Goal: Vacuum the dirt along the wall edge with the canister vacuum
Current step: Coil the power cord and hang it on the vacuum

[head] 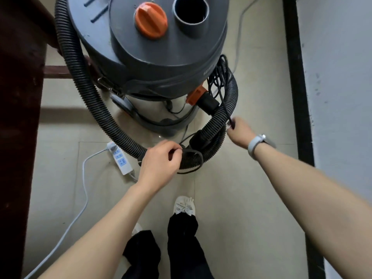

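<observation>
The canister vacuum (pixel 153 57), a grey plastic drum with a round orange knob (pixel 151 20) and an open tube port (pixel 190 15), stands upright on the beige tiled floor (pixel 231 188) near the white wall (pixel 338 77). Its ribbed black hose (pixel 88 85) loops around the base. The left hand (pixel 161 164) pinches the coiled black cord (pixel 193 158); the right hand (pixel 239 131) pinches another stretch of it. Faint lettering on the drum is unreadable.
</observation>
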A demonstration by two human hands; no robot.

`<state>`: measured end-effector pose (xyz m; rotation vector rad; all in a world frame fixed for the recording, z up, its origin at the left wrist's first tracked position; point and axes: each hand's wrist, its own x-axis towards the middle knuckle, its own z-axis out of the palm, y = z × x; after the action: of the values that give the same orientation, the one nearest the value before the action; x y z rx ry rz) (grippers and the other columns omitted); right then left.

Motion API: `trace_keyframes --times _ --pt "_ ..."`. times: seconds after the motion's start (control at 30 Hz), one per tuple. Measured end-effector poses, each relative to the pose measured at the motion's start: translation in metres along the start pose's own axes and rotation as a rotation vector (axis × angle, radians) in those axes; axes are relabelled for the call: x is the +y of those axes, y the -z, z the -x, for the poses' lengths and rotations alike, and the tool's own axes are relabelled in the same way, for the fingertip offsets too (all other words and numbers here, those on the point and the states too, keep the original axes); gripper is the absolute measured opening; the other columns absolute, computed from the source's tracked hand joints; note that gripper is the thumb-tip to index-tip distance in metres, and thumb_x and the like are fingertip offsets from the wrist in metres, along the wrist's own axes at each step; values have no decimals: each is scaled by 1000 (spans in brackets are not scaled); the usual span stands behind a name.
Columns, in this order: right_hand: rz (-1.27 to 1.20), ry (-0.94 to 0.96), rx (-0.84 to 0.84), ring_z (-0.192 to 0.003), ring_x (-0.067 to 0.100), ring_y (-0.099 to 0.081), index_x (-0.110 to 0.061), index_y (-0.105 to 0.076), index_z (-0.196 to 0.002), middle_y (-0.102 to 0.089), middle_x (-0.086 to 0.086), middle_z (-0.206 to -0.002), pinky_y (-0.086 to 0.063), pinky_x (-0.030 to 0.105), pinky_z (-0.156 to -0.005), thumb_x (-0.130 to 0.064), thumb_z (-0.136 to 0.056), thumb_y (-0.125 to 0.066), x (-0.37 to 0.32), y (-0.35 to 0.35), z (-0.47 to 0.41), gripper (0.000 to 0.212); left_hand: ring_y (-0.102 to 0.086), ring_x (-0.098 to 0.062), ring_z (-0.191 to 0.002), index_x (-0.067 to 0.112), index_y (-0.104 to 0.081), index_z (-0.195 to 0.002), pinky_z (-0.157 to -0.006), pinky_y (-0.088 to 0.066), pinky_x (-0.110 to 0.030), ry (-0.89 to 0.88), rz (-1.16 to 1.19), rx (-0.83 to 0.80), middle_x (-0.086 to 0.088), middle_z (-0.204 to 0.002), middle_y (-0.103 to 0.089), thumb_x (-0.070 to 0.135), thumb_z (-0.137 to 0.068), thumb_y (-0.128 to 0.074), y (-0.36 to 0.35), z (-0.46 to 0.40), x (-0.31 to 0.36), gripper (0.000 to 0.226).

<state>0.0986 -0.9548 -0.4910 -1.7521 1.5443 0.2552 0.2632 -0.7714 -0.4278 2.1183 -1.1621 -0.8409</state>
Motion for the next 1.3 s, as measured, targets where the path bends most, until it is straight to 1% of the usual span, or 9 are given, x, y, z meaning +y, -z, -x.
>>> trace_keyframes --times 0.1,0.27,0.37,0.53,0.67,0.87,0.97,1.13,1.3 --pt "-60 -19 -126 -86 28 -53 -13 -45 -98 -58 18 -98 -39 33 -75 -14 -95 -44 21 -11 42 3 -57 -17 -83 13 -69 -88 -77 -44 -32 60 38 41 9 -83 -60 11 -88 -57 5 2 8 12" --pt "-235 -196 -328 -78 26 -54 0 -46 -119 -55 14 -93 -42 22 -61 1 -96 -39 32 -7 113 25 -59 -14 -86 20 -70 -90 -78 -42 -27 169 69 -8 13 -88 -64 9 -88 -57 17 23 18 17" --pt "-621 -288 -367 -58 16 -63 2 -54 -104 -56 7 -78 -51 16 -56 3 -97 -36 12 14 135 19 -59 -11 -93 27 -68 -95 -78 -39 -23 197 -5 -152 16 -93 -59 17 -88 -59 23 36 25 15" --pt "-1057 -217 -381 -66 10 -68 -6 -55 -100 -62 5 -77 -55 29 -79 -3 -97 -44 -44 70 153 11 -40 -10 -121 34 -40 -141 -103 -32 -25 119 -81 -540 12 -131 -37 39 -87 -62 22 59 51 59" --pt "-1170 -214 -433 -67 15 -70 -1 -57 -97 -66 10 -83 -55 32 -80 -2 -97 -40 -72 89 162 17 -28 -18 -132 36 -22 -148 -104 -17 -21 147 9 -560 6 -147 -28 32 -93 -55 8 56 71 64" --pt "-1338 -198 -380 -79 20 -71 1 -55 -109 -71 11 -88 -58 30 -74 2 -97 -34 -65 78 171 24 -58 -22 -102 14 -65 -95 -88 -36 -27 111 -21 -418 -2 -103 -68 17 -99 -44 10 53 74 22" --pt "-1068 -192 -226 -113 23 -59 -4 -48 -126 -63 12 -117 -47 32 -90 9 -96 -32 -44 46 184 37 -61 -10 -70 15 -57 -72 -69 -44 -21 227 132 -304 7 -72 -70 14 -97 -43 33 58 69 29" --pt "-336 152 -447 -145 15 -11 -15 -14 -150 -11 7 -158 -10 10 -106 10 -91 -36 -36 -15 210 68 -58 -18 -58 12 -56 -71 -60 -51 -29 333 397 -352 0 -59 -68 11 -97 -39 72 44 76 31" --pt "-133 387 -463 -145 23 -14 -4 -44 -132 -23 12 -153 -15 31 -116 -6 -95 -48 -60 -35 205 37 -60 -28 -71 10 -55 -74 -55 -49 -26 370 530 -363 -2 -63 -68 14 -100 -39 91 35 84 31"
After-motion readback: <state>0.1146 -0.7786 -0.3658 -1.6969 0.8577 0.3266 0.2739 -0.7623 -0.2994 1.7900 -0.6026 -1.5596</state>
